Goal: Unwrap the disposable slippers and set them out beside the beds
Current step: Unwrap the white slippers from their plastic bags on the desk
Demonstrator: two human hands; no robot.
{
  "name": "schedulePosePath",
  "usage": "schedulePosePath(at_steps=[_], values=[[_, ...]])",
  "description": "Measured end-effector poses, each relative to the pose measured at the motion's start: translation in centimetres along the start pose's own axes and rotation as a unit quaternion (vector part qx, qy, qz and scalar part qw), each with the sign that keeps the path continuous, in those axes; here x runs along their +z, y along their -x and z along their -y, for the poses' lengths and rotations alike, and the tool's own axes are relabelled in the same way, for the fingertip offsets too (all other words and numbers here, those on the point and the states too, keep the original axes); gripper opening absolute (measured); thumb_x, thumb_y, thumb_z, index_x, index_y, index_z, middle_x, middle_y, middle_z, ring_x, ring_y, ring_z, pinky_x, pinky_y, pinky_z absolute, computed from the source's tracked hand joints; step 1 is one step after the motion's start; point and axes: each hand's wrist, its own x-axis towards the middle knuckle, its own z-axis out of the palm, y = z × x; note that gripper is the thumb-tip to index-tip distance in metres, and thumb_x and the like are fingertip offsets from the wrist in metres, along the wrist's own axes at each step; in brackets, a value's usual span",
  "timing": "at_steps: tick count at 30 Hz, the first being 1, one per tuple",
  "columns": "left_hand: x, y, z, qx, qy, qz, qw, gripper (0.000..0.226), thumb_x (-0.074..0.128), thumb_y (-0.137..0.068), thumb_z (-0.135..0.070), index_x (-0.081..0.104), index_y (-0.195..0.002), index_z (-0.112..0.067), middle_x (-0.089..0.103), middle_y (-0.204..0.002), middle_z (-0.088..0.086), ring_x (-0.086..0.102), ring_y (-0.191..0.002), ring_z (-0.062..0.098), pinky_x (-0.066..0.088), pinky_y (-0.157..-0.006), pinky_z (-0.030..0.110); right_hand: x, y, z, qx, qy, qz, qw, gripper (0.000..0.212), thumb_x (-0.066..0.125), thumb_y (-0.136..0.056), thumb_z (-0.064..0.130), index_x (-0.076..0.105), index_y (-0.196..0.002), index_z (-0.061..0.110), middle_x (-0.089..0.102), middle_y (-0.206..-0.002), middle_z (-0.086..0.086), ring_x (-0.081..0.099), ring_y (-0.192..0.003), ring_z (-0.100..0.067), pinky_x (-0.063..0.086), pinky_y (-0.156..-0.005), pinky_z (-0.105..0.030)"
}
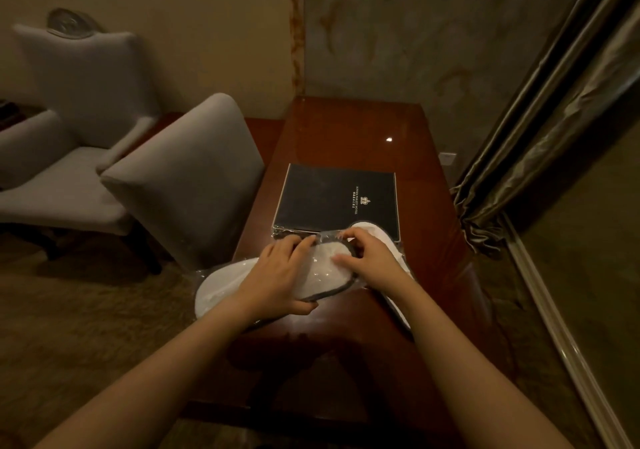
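Note:
A white disposable slipper with a dark trimmed edge, wrapped in clear plastic, lies across the near end of the dark wooden desk. My left hand grips its near side. My right hand pinches the plastic at its far end. A second white slipper lies under my right hand and forearm, running toward the desk's right edge. The wrapped slipper's heel end overhangs the desk's left edge.
A black hotel folder lies flat on the desk just beyond the slippers. A grey upholstered chair stands against the desk's left side, a grey armchair behind it. Heavy curtains hang at the right. Carpet covers the floor.

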Motion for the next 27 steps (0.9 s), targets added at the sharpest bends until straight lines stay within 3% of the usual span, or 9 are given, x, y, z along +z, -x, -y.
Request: schedulePosePath(at_steps=[6,8,10,13,16,18,21,25,27], values=[[-0.1,0.6,2.5,-0.016,-0.02,0.055,0.998,0.124,0.064,-0.054,-0.067,0.005,-0.15,-0.017,0.026,-0.148,0.006,0.029,-0.135,0.024,0.023,-0.114,0.033,-2.1,0.5,-0.3,0.033,-0.143,-0.052,0.988,0.016,0.063,-0.085,0.016,0.058,-0.097,0.027,0.061,-0.09,-0.001,0.061,-0.084,-0.019,0.052,-0.064,-0.022],[-0.2,0.7,2.9,-0.003,-0.038,0.068,0.997,0.125,0.063,-0.053,-0.069,0.003,-0.151,-0.018,0.024,-0.149,0.007,0.025,-0.137,0.024,0.02,-0.116,0.034,-3.0,0.7,-0.5,0.05,-0.083,-0.021,0.995,0.013,0.062,-0.086,0.019,0.055,-0.095,0.027,0.061,-0.094,-0.008,0.062,-0.085,-0.023,0.053,-0.066,-0.025],[0.0,0.8,2.7,0.014,-0.051,0.081,0.995,0.125,0.063,-0.053,-0.07,0.002,-0.15,-0.019,0.021,-0.15,0.006,0.021,-0.138,0.024,0.017,-0.117,0.035,-3.8,0.4,-0.4,0.06,0.048,0.049,0.996,0.015,0.061,-0.086,0.025,0.051,-0.098,0.025,0.06,-0.095,-0.005,0.061,-0.085,-0.018,0.053,-0.067,-0.024],[0.4,0.6,1.8,0.042,-0.06,0.076,0.994,0.124,0.065,-0.053,-0.069,0.005,-0.15,-0.02,0.021,-0.149,0.006,0.02,-0.135,0.026,0.017,-0.116,0.036,-4.0,-0.9,0.6,0.037,0.223,0.153,0.962,0.024,0.062,-0.085,0.034,0.05,-0.104,0.025,0.054,-0.095,0.005,0.054,-0.083,-0.009,0.042,-0.062,-0.015],[0.8,-0.1,1.0,0.066,-0.063,0.074,0.993,0.123,0.065,-0.053,-0.068,0.007,-0.15,-0.019,0.023,-0.147,0.008,0.021,-0.135,0.027,0.017,-0.115,0.038,-2.6,-2.2,1.4,-0.005,0.309,0.189,0.932,0.033,0.063,-0.083,0.036,0.056,-0.11,0.02,0.058,-0.102,0.001,0.057,-0.094,-0.017,0.048,-0.072,-0.023],[1.2,-0.5,1.1,0.065,-0.064,0.078,0.993,0.123,0.066,-0.054,-0.068,0.007,-0.15,-0.018,0.024,-0.148,0.009,0.021,-0.136,0.027,0.015,-0.116,0.038,-1.5,-2.7,1.4,-0.017,0.333,0.187,0.924,0.037,0.062,-0.083,0.034,0.056,-0.115,0.016,0.062,-0.11,-0.005,0.058,-0.099,-0.021,0.051,-0.084,-0.033],[1.9,-0.7,2.0,0.045,-0.048,0.095,0.993,0.124,0.066,-0.056,-0.068,0.001,-0.15,-0.019,0.02,-0.151,0.007,0.021,-0.138,0.026,0.016,-0.117,0.036,-1.0,-2.8,1.0,-0.029,0.32,0.166,0.932,0.037,0.061,-0.084,0.032,0.058,-0.117,0.016,0.063,-0.114,-0.006,0.058,-0.1,-0.021,0.05,-0.088,-0.037],[2.5,-1.2,2.6,0.022,-0.006,0.116,0.993,0.125,0.067,-0.055,-0.068,-0.002,-0.15,-0.025,0.017,-0.153,0.003,0.02,-0.14,0.024,0.02,-0.116,0.036,-1.9,-2.3,0.2,-0.026,0.265,0.143,0.953,0.032,0.06,-0.085,0.029,0.062,-0.114,0.015,0.065,-0.111,-0.006,0.058,-0.098,-0.02,0.05,-0.085,-0.035],[2.7,-1.8,2.5,0.024,0.005,0.122,0.992,0.126,0.069,-0.054,-0.067,-0.002,-0.149,-0.026,0.017,-0.154,0.002,0.02,-0.141,0.023,0.019,-0.116,0.037,-2.8,-1.9,-0.2,-0.026,0.244,0.13,0.961,0.029,0.06,-0.086,0.028,0.063,-0.112,0.016,0.065,-0.108,-0.004,0.057,-0.097,-0.019,0.047,-0.076,-0.026]])
